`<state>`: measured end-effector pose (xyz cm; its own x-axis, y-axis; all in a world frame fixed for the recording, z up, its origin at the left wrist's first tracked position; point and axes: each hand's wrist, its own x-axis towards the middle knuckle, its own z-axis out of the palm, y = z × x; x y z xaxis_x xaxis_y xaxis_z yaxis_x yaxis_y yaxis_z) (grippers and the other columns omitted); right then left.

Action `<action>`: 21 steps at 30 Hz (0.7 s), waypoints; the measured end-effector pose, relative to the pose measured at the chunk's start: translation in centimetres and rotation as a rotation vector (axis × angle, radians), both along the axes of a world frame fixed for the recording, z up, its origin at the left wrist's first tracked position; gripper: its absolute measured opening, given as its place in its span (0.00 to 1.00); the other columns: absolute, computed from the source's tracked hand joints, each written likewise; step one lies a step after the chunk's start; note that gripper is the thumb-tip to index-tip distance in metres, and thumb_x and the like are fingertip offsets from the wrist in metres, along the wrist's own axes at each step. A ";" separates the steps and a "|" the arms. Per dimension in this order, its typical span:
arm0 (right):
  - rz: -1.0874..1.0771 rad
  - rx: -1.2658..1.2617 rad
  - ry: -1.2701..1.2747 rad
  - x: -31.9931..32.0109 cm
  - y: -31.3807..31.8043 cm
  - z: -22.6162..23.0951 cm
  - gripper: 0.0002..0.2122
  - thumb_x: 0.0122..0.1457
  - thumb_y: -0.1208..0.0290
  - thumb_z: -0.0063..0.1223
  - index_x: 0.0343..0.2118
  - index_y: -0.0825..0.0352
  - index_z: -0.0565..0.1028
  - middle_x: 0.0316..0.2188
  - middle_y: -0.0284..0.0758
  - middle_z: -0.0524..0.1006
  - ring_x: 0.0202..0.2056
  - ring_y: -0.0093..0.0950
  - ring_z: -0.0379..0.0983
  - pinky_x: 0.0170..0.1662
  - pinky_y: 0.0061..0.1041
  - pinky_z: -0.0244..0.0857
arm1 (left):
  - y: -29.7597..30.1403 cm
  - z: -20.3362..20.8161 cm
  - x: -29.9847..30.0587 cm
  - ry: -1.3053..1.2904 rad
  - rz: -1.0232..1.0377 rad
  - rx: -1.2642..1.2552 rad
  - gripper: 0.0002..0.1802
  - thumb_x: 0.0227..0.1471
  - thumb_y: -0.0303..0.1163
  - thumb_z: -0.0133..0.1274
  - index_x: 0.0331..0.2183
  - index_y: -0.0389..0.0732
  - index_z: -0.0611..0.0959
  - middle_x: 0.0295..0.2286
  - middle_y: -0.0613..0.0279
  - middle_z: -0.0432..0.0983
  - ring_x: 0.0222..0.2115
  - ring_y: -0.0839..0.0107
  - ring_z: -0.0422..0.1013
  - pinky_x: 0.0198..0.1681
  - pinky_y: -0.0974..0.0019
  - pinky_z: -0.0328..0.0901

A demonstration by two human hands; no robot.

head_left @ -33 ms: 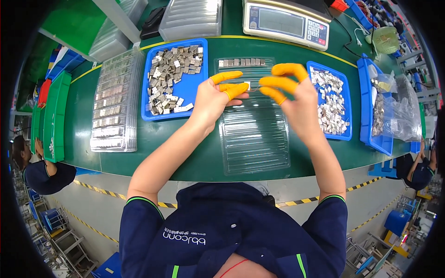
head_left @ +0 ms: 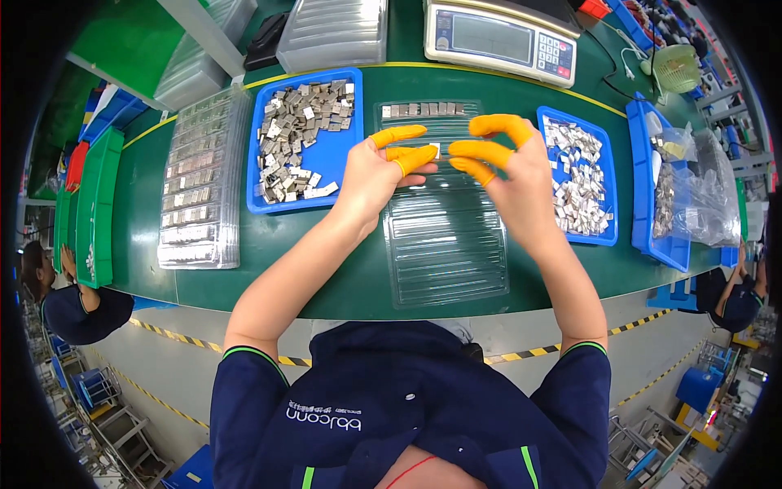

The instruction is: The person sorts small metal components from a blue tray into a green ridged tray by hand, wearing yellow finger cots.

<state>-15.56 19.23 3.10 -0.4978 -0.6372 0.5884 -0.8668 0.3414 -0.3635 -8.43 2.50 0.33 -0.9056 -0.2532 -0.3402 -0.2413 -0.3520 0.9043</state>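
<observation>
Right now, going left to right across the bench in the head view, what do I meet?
Green bin → filled clear trays → blue tray of metal parts → left hand → right hand → blue tray of white parts → blue bin

Two yellow-fingered hands [head_left: 368, 177], one scale [head_left: 498, 45], one fan [head_left: 677, 69]

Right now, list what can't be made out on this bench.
All in the head view:
Small white piece, full shape: too small, partly behind left hand.
Whether the right hand touches it: too small to tell.
Scale, far end: cut off by upper edge.
Blue bin, contents: partly covered by clear bag.
</observation>
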 end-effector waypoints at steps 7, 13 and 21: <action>-0.028 0.045 0.015 -0.8 -0.2 -0.3 0.07 0.39 0.77 0.58 0.26 0.63 0.78 0.36 0.32 0.73 0.47 0.33 0.63 0.52 0.35 0.54 | 0.4 0.4 -1.2 -0.024 -0.056 0.105 0.17 0.51 0.28 0.50 0.44 0.35 0.72 0.34 0.59 0.75 0.32 0.74 0.73 0.37 0.76 0.68; 0.019 0.190 0.119 -1.6 0.2 1.1 0.08 0.41 0.77 0.56 0.28 0.64 0.77 0.40 0.31 0.73 0.52 0.31 0.60 0.59 0.42 0.42 | 0.4 0.1 -2.0 -0.060 -0.079 0.227 0.14 0.53 0.25 0.47 0.43 0.36 0.73 0.34 0.61 0.74 0.28 0.80 0.71 0.33 0.79 0.66; 0.034 0.172 -0.071 -4.9 1.0 -0.1 0.06 0.44 0.80 0.55 0.27 0.66 0.75 0.42 0.34 0.71 0.51 0.34 0.59 0.57 0.38 0.47 | 1.7 -0.7 -2.7 0.088 -0.221 -0.484 0.21 0.51 0.33 0.51 0.45 0.34 0.71 0.40 0.55 0.69 0.34 0.71 0.67 0.40 0.70 0.64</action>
<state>-20.49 20.27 2.97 -0.5109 -0.7424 0.4334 -0.8530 0.3752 -0.3629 -11.13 4.18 -0.41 -0.9748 -0.1624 -0.1528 -0.1789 0.1605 0.9707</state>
